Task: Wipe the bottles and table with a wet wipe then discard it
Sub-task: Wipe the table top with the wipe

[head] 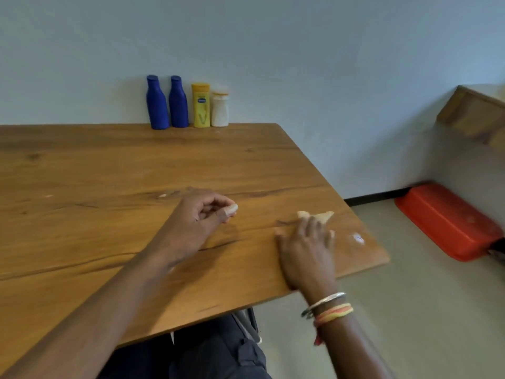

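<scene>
On the wooden tabletop (109, 173) by its near right corner, pressing the wet wipe (325, 215), stretched left to right, flat under the straight-fingered right grip (306, 242), holding the left grip (202, 214) loosely curled just leftward, contents impossible to tell, and facing four bottles (200, 105) well apart at the far edge, nothing lying between.

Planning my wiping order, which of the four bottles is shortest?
The white bottle at the row's right end, beside the yellow bottle; the others stand taller.
</scene>
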